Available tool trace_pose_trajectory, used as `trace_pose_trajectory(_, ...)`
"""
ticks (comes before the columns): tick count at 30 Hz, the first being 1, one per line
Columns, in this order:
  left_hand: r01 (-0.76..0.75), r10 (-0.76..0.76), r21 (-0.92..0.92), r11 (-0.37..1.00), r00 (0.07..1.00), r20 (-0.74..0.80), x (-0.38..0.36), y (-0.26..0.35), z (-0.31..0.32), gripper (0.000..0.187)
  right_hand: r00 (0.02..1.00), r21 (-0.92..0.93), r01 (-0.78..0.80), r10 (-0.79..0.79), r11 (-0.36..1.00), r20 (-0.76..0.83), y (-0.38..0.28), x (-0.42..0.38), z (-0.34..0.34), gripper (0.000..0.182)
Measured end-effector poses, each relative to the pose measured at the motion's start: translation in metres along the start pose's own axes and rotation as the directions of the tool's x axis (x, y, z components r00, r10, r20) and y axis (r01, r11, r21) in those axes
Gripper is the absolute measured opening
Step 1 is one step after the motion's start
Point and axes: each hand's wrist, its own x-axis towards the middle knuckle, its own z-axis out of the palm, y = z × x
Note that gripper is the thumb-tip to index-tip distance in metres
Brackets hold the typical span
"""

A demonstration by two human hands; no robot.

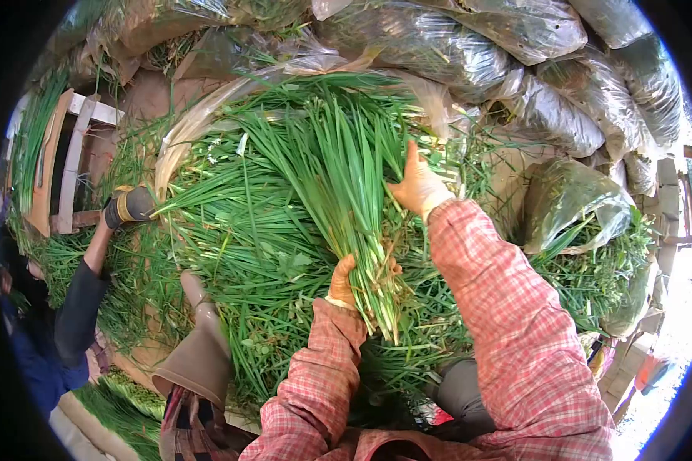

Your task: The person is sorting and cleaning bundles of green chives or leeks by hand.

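My left hand, in an orange-tan glove, is closed round the pale lower stems of a bunch of garlic chives. The bunch has long, flat green leaves that fan upward, away from me. At its right side is my right hand, gloved alike, with a finger stretched up and the thumb apart, right at the leaf edge. Beneath the bunch spreads a large pile of loose chives, partly on a clear plastic sheet.
At left, a co-worker's dark-gloved hand reaches to the pile's edge. Filled plastic bags are stacked along the back. An open bag of greens stands at right. A wooden crate is at left, and a boot rests beside the pile.
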Motion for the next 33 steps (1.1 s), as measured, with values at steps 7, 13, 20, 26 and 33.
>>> trace_pose_trajectory(7, -0.111, 0.104, -0.173, 0.979, 0.993, -0.049, -0.084, 0.008, 0.027, 0.076, 0.987, 0.009, -0.159, 0.159, 0.987, -0.036, 0.044, 0.053, 0.028, 0.06)
trace_pose_trajectory(13, -0.271, 0.25, -0.103, 0.957, 0.951, -0.181, -0.13, 0.01, 0.044, 0.068, 0.998, -0.151, 0.037, -0.043, 0.988, -0.038, 0.097, 0.051, 0.007, 0.063)
trace_pose_trajectory(20, -0.251, 0.218, -0.1, 0.963, 0.941, -0.26, -0.144, 0.003, 0.007, 0.058, 0.832, 0.177, 0.519, -0.446, 0.836, -0.33, 0.004, -0.037, -0.019, 0.059)
trace_pose_trajectory(26, -0.111, 0.103, -0.04, 0.993, 0.98, -0.169, -0.207, -0.005, 0.028, 0.057, 0.798, 0.524, 0.559, -0.589, 0.643, -0.128, -0.137, -0.149, -0.013, 0.047)
trace_pose_trajectory(33, -0.119, 0.102, 0.088, 0.989, 0.979, 0.174, -0.331, -0.013, 0.065, 0.069, 0.945, 0.895, 0.322, -0.167, 0.309, -0.283, -0.131, -0.203, -0.031, 0.027)
